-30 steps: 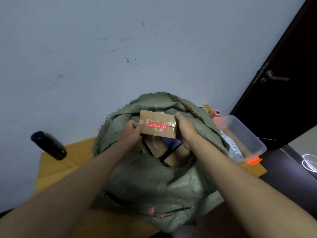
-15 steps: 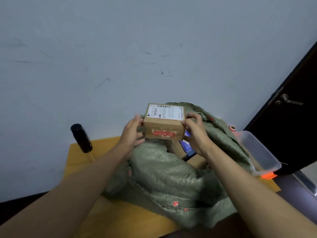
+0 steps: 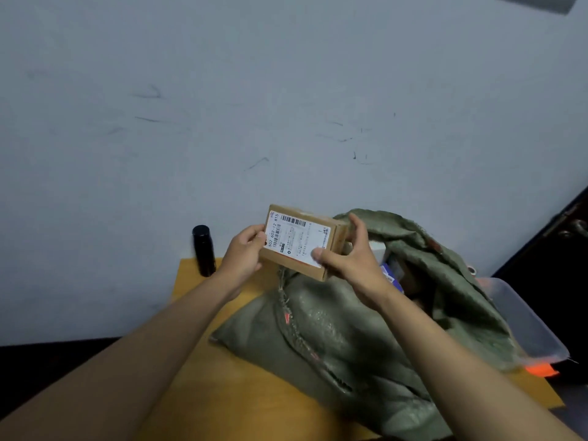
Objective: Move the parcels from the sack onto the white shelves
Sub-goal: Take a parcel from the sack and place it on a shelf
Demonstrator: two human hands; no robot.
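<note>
— What are the fingers doing?

— Both hands clasp one small cardboard parcel [image 3: 300, 241]. The right hand [image 3: 350, 261] has its thumb pressed flat on the white printed label and its fingers curled round the far right end. The left hand [image 3: 243, 257] grips the left end, fingers wrapped behind, thumb at the edge.

— What is the parcel like?

— A flat rectangular box of plain brown card with sharp corners, its barcode label facing up and tilted towards the camera.

— And beyond the fingers?

— Just below and to the right of them slumps the sack [image 3: 366, 329], coarse green woven cloth, creased, with a frayed stitched seam. Its mouth gapes under the right wrist; more parcels seem to lie inside, though it is dim. The sack rests on a smooth yellow table [image 3: 222, 393]. Left of the left hand stands a glossy black cylindrical bottle [image 3: 203, 251]; far right is a clear plastic tub [image 3: 525, 319].
</note>
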